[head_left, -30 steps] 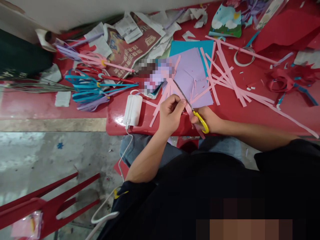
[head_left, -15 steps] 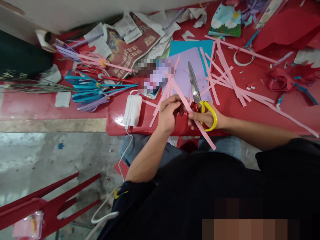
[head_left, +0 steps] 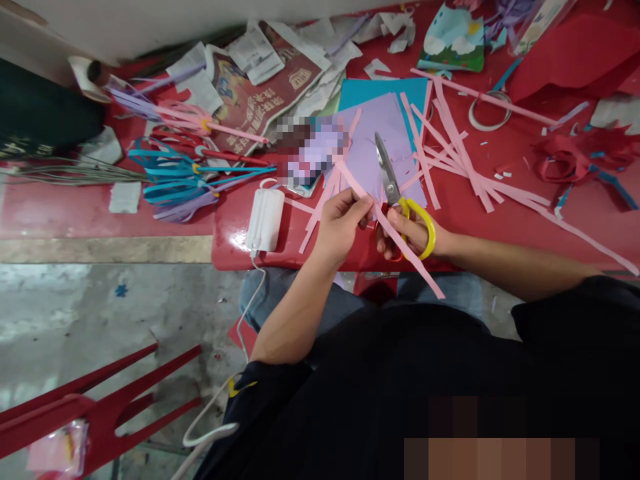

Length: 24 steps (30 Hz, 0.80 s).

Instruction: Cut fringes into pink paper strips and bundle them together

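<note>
My left hand pinches a pink paper strip between thumb and fingers. The strip slants from the upper left, past my left hand, down to the lower right over the table edge. In my right hand is a pair of scissors with yellow and red handles, blades pointing up and away from me. The blades look closed and lie apart from the strip's held part. Beneath them are purple paper sheets over a blue sheet, with loose pink strips to the right.
A white power bank with a cable lies near the table edge. Blue looped paper strips and newspaper are at the left and back. A tape roll and red paper lie right. A red stool stands below left.
My left thumb and fingers have closed on the pink strip, and its lower end has shifted right. The scissors have dipped slightly in my right hand, which no longer touches the strip with its thumb.
</note>
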Tool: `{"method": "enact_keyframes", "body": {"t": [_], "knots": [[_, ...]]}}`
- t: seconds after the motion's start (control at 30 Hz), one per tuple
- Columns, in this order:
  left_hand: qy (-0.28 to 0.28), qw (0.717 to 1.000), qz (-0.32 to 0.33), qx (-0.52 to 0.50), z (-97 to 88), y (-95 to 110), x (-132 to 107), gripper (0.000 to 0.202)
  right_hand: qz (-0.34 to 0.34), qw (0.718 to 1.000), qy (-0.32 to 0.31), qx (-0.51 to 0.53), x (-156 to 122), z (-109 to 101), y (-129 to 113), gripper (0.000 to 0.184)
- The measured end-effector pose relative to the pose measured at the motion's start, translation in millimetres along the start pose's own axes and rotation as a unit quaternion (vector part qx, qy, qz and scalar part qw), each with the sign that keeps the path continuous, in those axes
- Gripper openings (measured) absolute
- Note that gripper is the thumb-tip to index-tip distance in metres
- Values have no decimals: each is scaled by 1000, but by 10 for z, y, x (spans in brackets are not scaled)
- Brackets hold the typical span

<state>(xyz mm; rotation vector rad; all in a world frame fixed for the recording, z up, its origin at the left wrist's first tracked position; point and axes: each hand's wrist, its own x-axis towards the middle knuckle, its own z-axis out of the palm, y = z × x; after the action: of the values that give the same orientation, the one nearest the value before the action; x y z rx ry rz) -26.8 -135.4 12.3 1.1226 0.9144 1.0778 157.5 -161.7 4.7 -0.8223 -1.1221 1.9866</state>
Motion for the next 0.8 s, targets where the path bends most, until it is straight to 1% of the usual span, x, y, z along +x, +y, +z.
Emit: {"method": "enact_keyframes", "body": {"t": [0.13,0.2,0.33,0.4,0.47,0.57,0.67,0.73,0.8], "knots": [[32,997,30,60,-25,27,4,36,4,998,34,-48,-41,46,-34,50],[35,997,35,66,-27,33,4,36,-14,997,49,-65,-50,57,-52,45],[5,996,42,78,11,53,-10,31,-51,990,74,-105,-34,41,-40,44],[-9,994,45,96,43,75,-28,28,-54,988,81,-120,-17,25,-18,46],[-10,992,51,119,64,95,-47,27,-61,985,88,-137,-6,14,1,51],[5,985,69,157,57,103,-62,29,-92,977,64,-184,-10,1,22,59],[27,984,82,157,24,107,-56,31,-128,963,26,-235,-30,-20,48,68],[41,984,89,148,9,121,-50,33,-134,954,0,-267,-42,-40,74,75],[51,983,100,148,4,143,-48,37,-122,948,-22,-292,-47,-60,101,79]]}}
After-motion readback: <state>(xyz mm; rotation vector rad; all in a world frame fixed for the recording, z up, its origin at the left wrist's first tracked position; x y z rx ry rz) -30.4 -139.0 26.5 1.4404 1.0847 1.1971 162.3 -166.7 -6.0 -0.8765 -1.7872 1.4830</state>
